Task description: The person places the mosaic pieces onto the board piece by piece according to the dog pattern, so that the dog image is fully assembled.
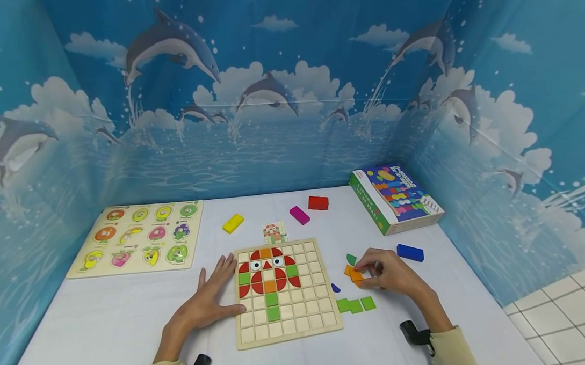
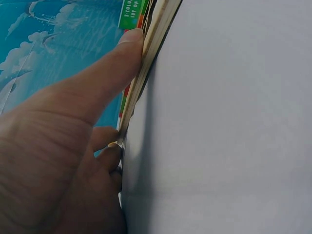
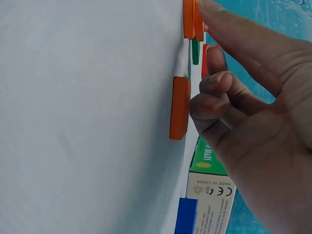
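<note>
A wooden grid board [image 1: 309, 316] lies in the middle of the white table, with red, orange and green tiles forming a figure in its upper left. My left hand [image 1: 214, 298] lies flat on the table, fingers straight. Its thumb [image 2: 127, 46] presses the board's left edge [image 2: 157, 34]. Right of the board, my right hand [image 1: 375, 270] has curled fingers and pinches an orange tile [image 1: 356, 277]. In the right wrist view its index finger [image 3: 229, 29] reaches the orange tile [image 3: 189, 19], and a second orange tile [image 3: 179, 107] lies flat beside the curled fingers.
Green tiles [image 1: 356, 305], a small green piece [image 1: 351, 259] and a blue piece [image 1: 335, 288] lie by the right hand. A blue block [image 1: 410, 252], game box [image 1: 394, 197], red [image 1: 318, 203], magenta [image 1: 299, 215] and yellow [image 1: 233, 223] blocks, a pattern card [image 1: 275, 232] and a fruit puzzle [image 1: 139, 239] lie farther back.
</note>
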A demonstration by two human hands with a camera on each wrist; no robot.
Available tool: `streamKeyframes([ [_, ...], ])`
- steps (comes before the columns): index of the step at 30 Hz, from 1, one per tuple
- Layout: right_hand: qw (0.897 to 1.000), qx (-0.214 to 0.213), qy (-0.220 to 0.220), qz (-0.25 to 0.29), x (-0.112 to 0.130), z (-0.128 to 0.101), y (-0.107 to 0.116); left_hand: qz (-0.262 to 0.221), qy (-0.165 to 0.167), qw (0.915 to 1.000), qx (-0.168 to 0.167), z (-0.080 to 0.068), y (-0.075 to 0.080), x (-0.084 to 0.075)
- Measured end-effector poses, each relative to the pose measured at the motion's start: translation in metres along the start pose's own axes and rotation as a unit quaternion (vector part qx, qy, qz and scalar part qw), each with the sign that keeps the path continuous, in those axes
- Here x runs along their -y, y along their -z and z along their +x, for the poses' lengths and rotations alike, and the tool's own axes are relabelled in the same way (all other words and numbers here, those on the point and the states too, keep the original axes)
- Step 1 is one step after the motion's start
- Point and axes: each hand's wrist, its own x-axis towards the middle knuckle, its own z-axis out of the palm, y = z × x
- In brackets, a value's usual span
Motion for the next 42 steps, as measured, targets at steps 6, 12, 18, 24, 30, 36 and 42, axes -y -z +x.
streamKeyframes([
  [6,1.0,-0.007,-0.018,-0.009,0.0,0.002,0.0,0.001,-0.001,1.0,-0.005,0.0,-0.001,0.001],
  [12,0.999,-0.003,-0.047,-0.016,0.002,0.007,-0.001,0.005,-0.005,0.9999,-0.008,-0.001,0.0,0.0],
  [18,0.997,0.011,-0.071,-0.02,0.005,0.014,-0.002,-0.006,-0.011,0.9998,-0.014,-0.002,-0.001,0.001],
  [24,0.998,-0.005,-0.056,-0.017,0.015,0.022,-0.004,-0.01,-0.02,0.9996,-0.02,-0.001,-0.002,0.002],
  [30,0.999,0.015,-0.01,0.035,0.051,0.034,-0.023,0.007,-0.002,1.0,-0.007,0.0,0.0,0.001],
  [36,0.996,0.054,0.037,0.065,0.085,0.051,-0.059,0.009,-0.001,0.9999,-0.007,0.002,0.001,0.002],
  [42,0.994,0.063,0.073,0.055,0.102,0.059,-0.091,0.004,0.001,1.0,-0.005,0.001,-0.001,0.001],
])
